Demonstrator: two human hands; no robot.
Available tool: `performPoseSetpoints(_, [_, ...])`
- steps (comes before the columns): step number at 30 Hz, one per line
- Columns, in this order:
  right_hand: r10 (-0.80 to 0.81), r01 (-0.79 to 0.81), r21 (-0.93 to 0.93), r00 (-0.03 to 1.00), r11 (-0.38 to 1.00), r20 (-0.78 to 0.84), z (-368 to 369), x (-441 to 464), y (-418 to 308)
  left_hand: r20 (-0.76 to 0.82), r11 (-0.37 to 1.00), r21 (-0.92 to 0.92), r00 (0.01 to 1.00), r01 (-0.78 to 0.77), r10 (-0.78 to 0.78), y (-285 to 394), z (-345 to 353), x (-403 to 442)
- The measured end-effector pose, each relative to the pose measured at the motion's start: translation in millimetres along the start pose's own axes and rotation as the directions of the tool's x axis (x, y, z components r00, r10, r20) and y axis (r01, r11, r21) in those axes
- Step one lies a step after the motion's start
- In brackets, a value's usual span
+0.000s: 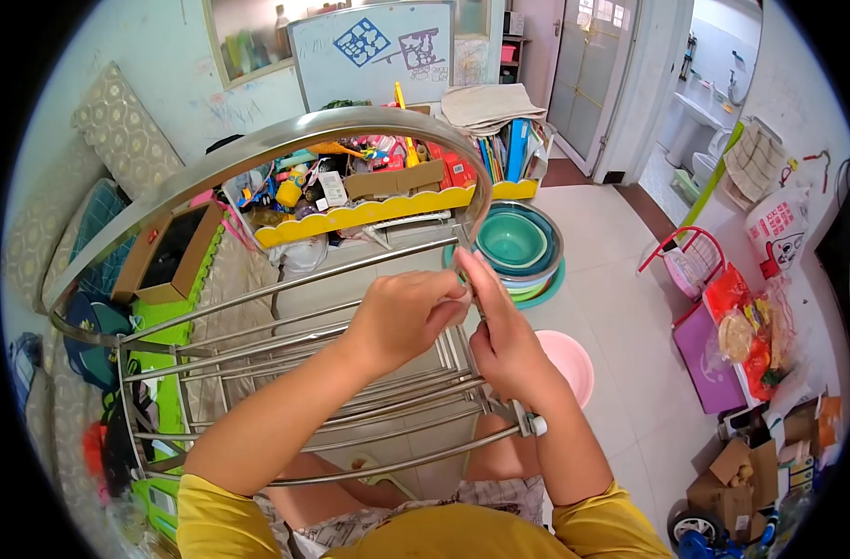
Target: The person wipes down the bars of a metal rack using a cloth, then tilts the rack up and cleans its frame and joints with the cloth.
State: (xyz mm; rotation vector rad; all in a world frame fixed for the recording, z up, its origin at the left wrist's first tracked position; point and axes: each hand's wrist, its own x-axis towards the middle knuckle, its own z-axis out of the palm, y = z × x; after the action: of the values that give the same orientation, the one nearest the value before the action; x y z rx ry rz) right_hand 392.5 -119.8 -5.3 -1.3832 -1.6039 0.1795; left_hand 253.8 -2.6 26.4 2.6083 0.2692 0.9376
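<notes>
A stainless-steel rack [285, 377] with several parallel rods and a wide curved band rests across my lap area, tilted. My left hand [408, 312] is closed at the rack's right end, its fingertips pressed together near the upper corner; whatever they pinch is too small or hidden. Beside it, touching or almost touching, my right hand [501, 335] is closed around the rack's right side frame, its fingers pointing up along the metal. A white plastic end cap [538, 426] sits on the rack's lower right corner, below my right wrist.
Ahead stands a yellow-edged bin [369, 216] full of toys, with books [505, 154] at its right. Nested basins [514, 244] and a pink basin [567, 365] lie on the floor. A purple box [707, 363] and cardboard boxes [737, 489] line the right wall.
</notes>
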Motion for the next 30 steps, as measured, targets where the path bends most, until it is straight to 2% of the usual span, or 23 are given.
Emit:
performPoseSetpoints(4, [-0.035, 0.037, -0.056, 0.999, 0.998, 0.033, -2, -2, -4, 0.0, 0.998, -0.028, 0.998, 0.063, -0.063, 4, -2, -5])
performPoseSetpoints(8, [-0.008, 0.009, -0.03, 0.999, 1.0, 0.031, 1, -12, -8, 0.046, 0.986, -0.066, 0.988, 0.152, -0.149, 13, -4, -13])
performPoseSetpoints(10, [0.12, -0.123, 0.076, 0.992, 0.989, 0.044, 1, -20, -13, 0.078, 0.977, -0.064, 0.977, 0.202, -0.197, 21, -6, -19])
performPoseSetpoints(13, [0.165, -0.167, 0.156, 0.986, 0.974, 0.026, 0, -32, -18, 0.121, 0.967, -0.046, 0.963, 0.249, -0.242, 29, -6, -27])
performPoseSetpoints(17, [0.092, -0.087, 0.151, 0.995, 0.985, -0.027, 3, -45, -15, 0.135, 0.945, -0.074, 0.942, 0.32, -0.308, 38, -8, -43])
performPoseSetpoints(20, [0.234, -0.242, 0.222, 0.97, 0.945, 0.062, 0, -47, -26, 0.085, 0.966, -0.082, 0.967, 0.246, -0.239, 33, -10, -56])
performPoseSetpoints(24, [0.201, -0.207, 0.226, 0.978, 0.952, 0.05, 2, -50, -31, 0.059, 0.972, -0.052, 0.972, 0.229, -0.225, 35, -25, -73])
performPoseSetpoints(27, [0.238, -0.251, 0.254, 0.968, 0.934, 0.085, 3, -52, -33, 0.044, 0.972, 0.003, 0.971, 0.233, -0.233, 36, -29, -85])
performPoseSetpoints(30, [0.058, -0.05, 0.184, 0.998, 0.982, -0.036, 12, -53, -20, 0.007, 0.975, 0.031, 0.975, 0.221, -0.221, 35, -28, -88])
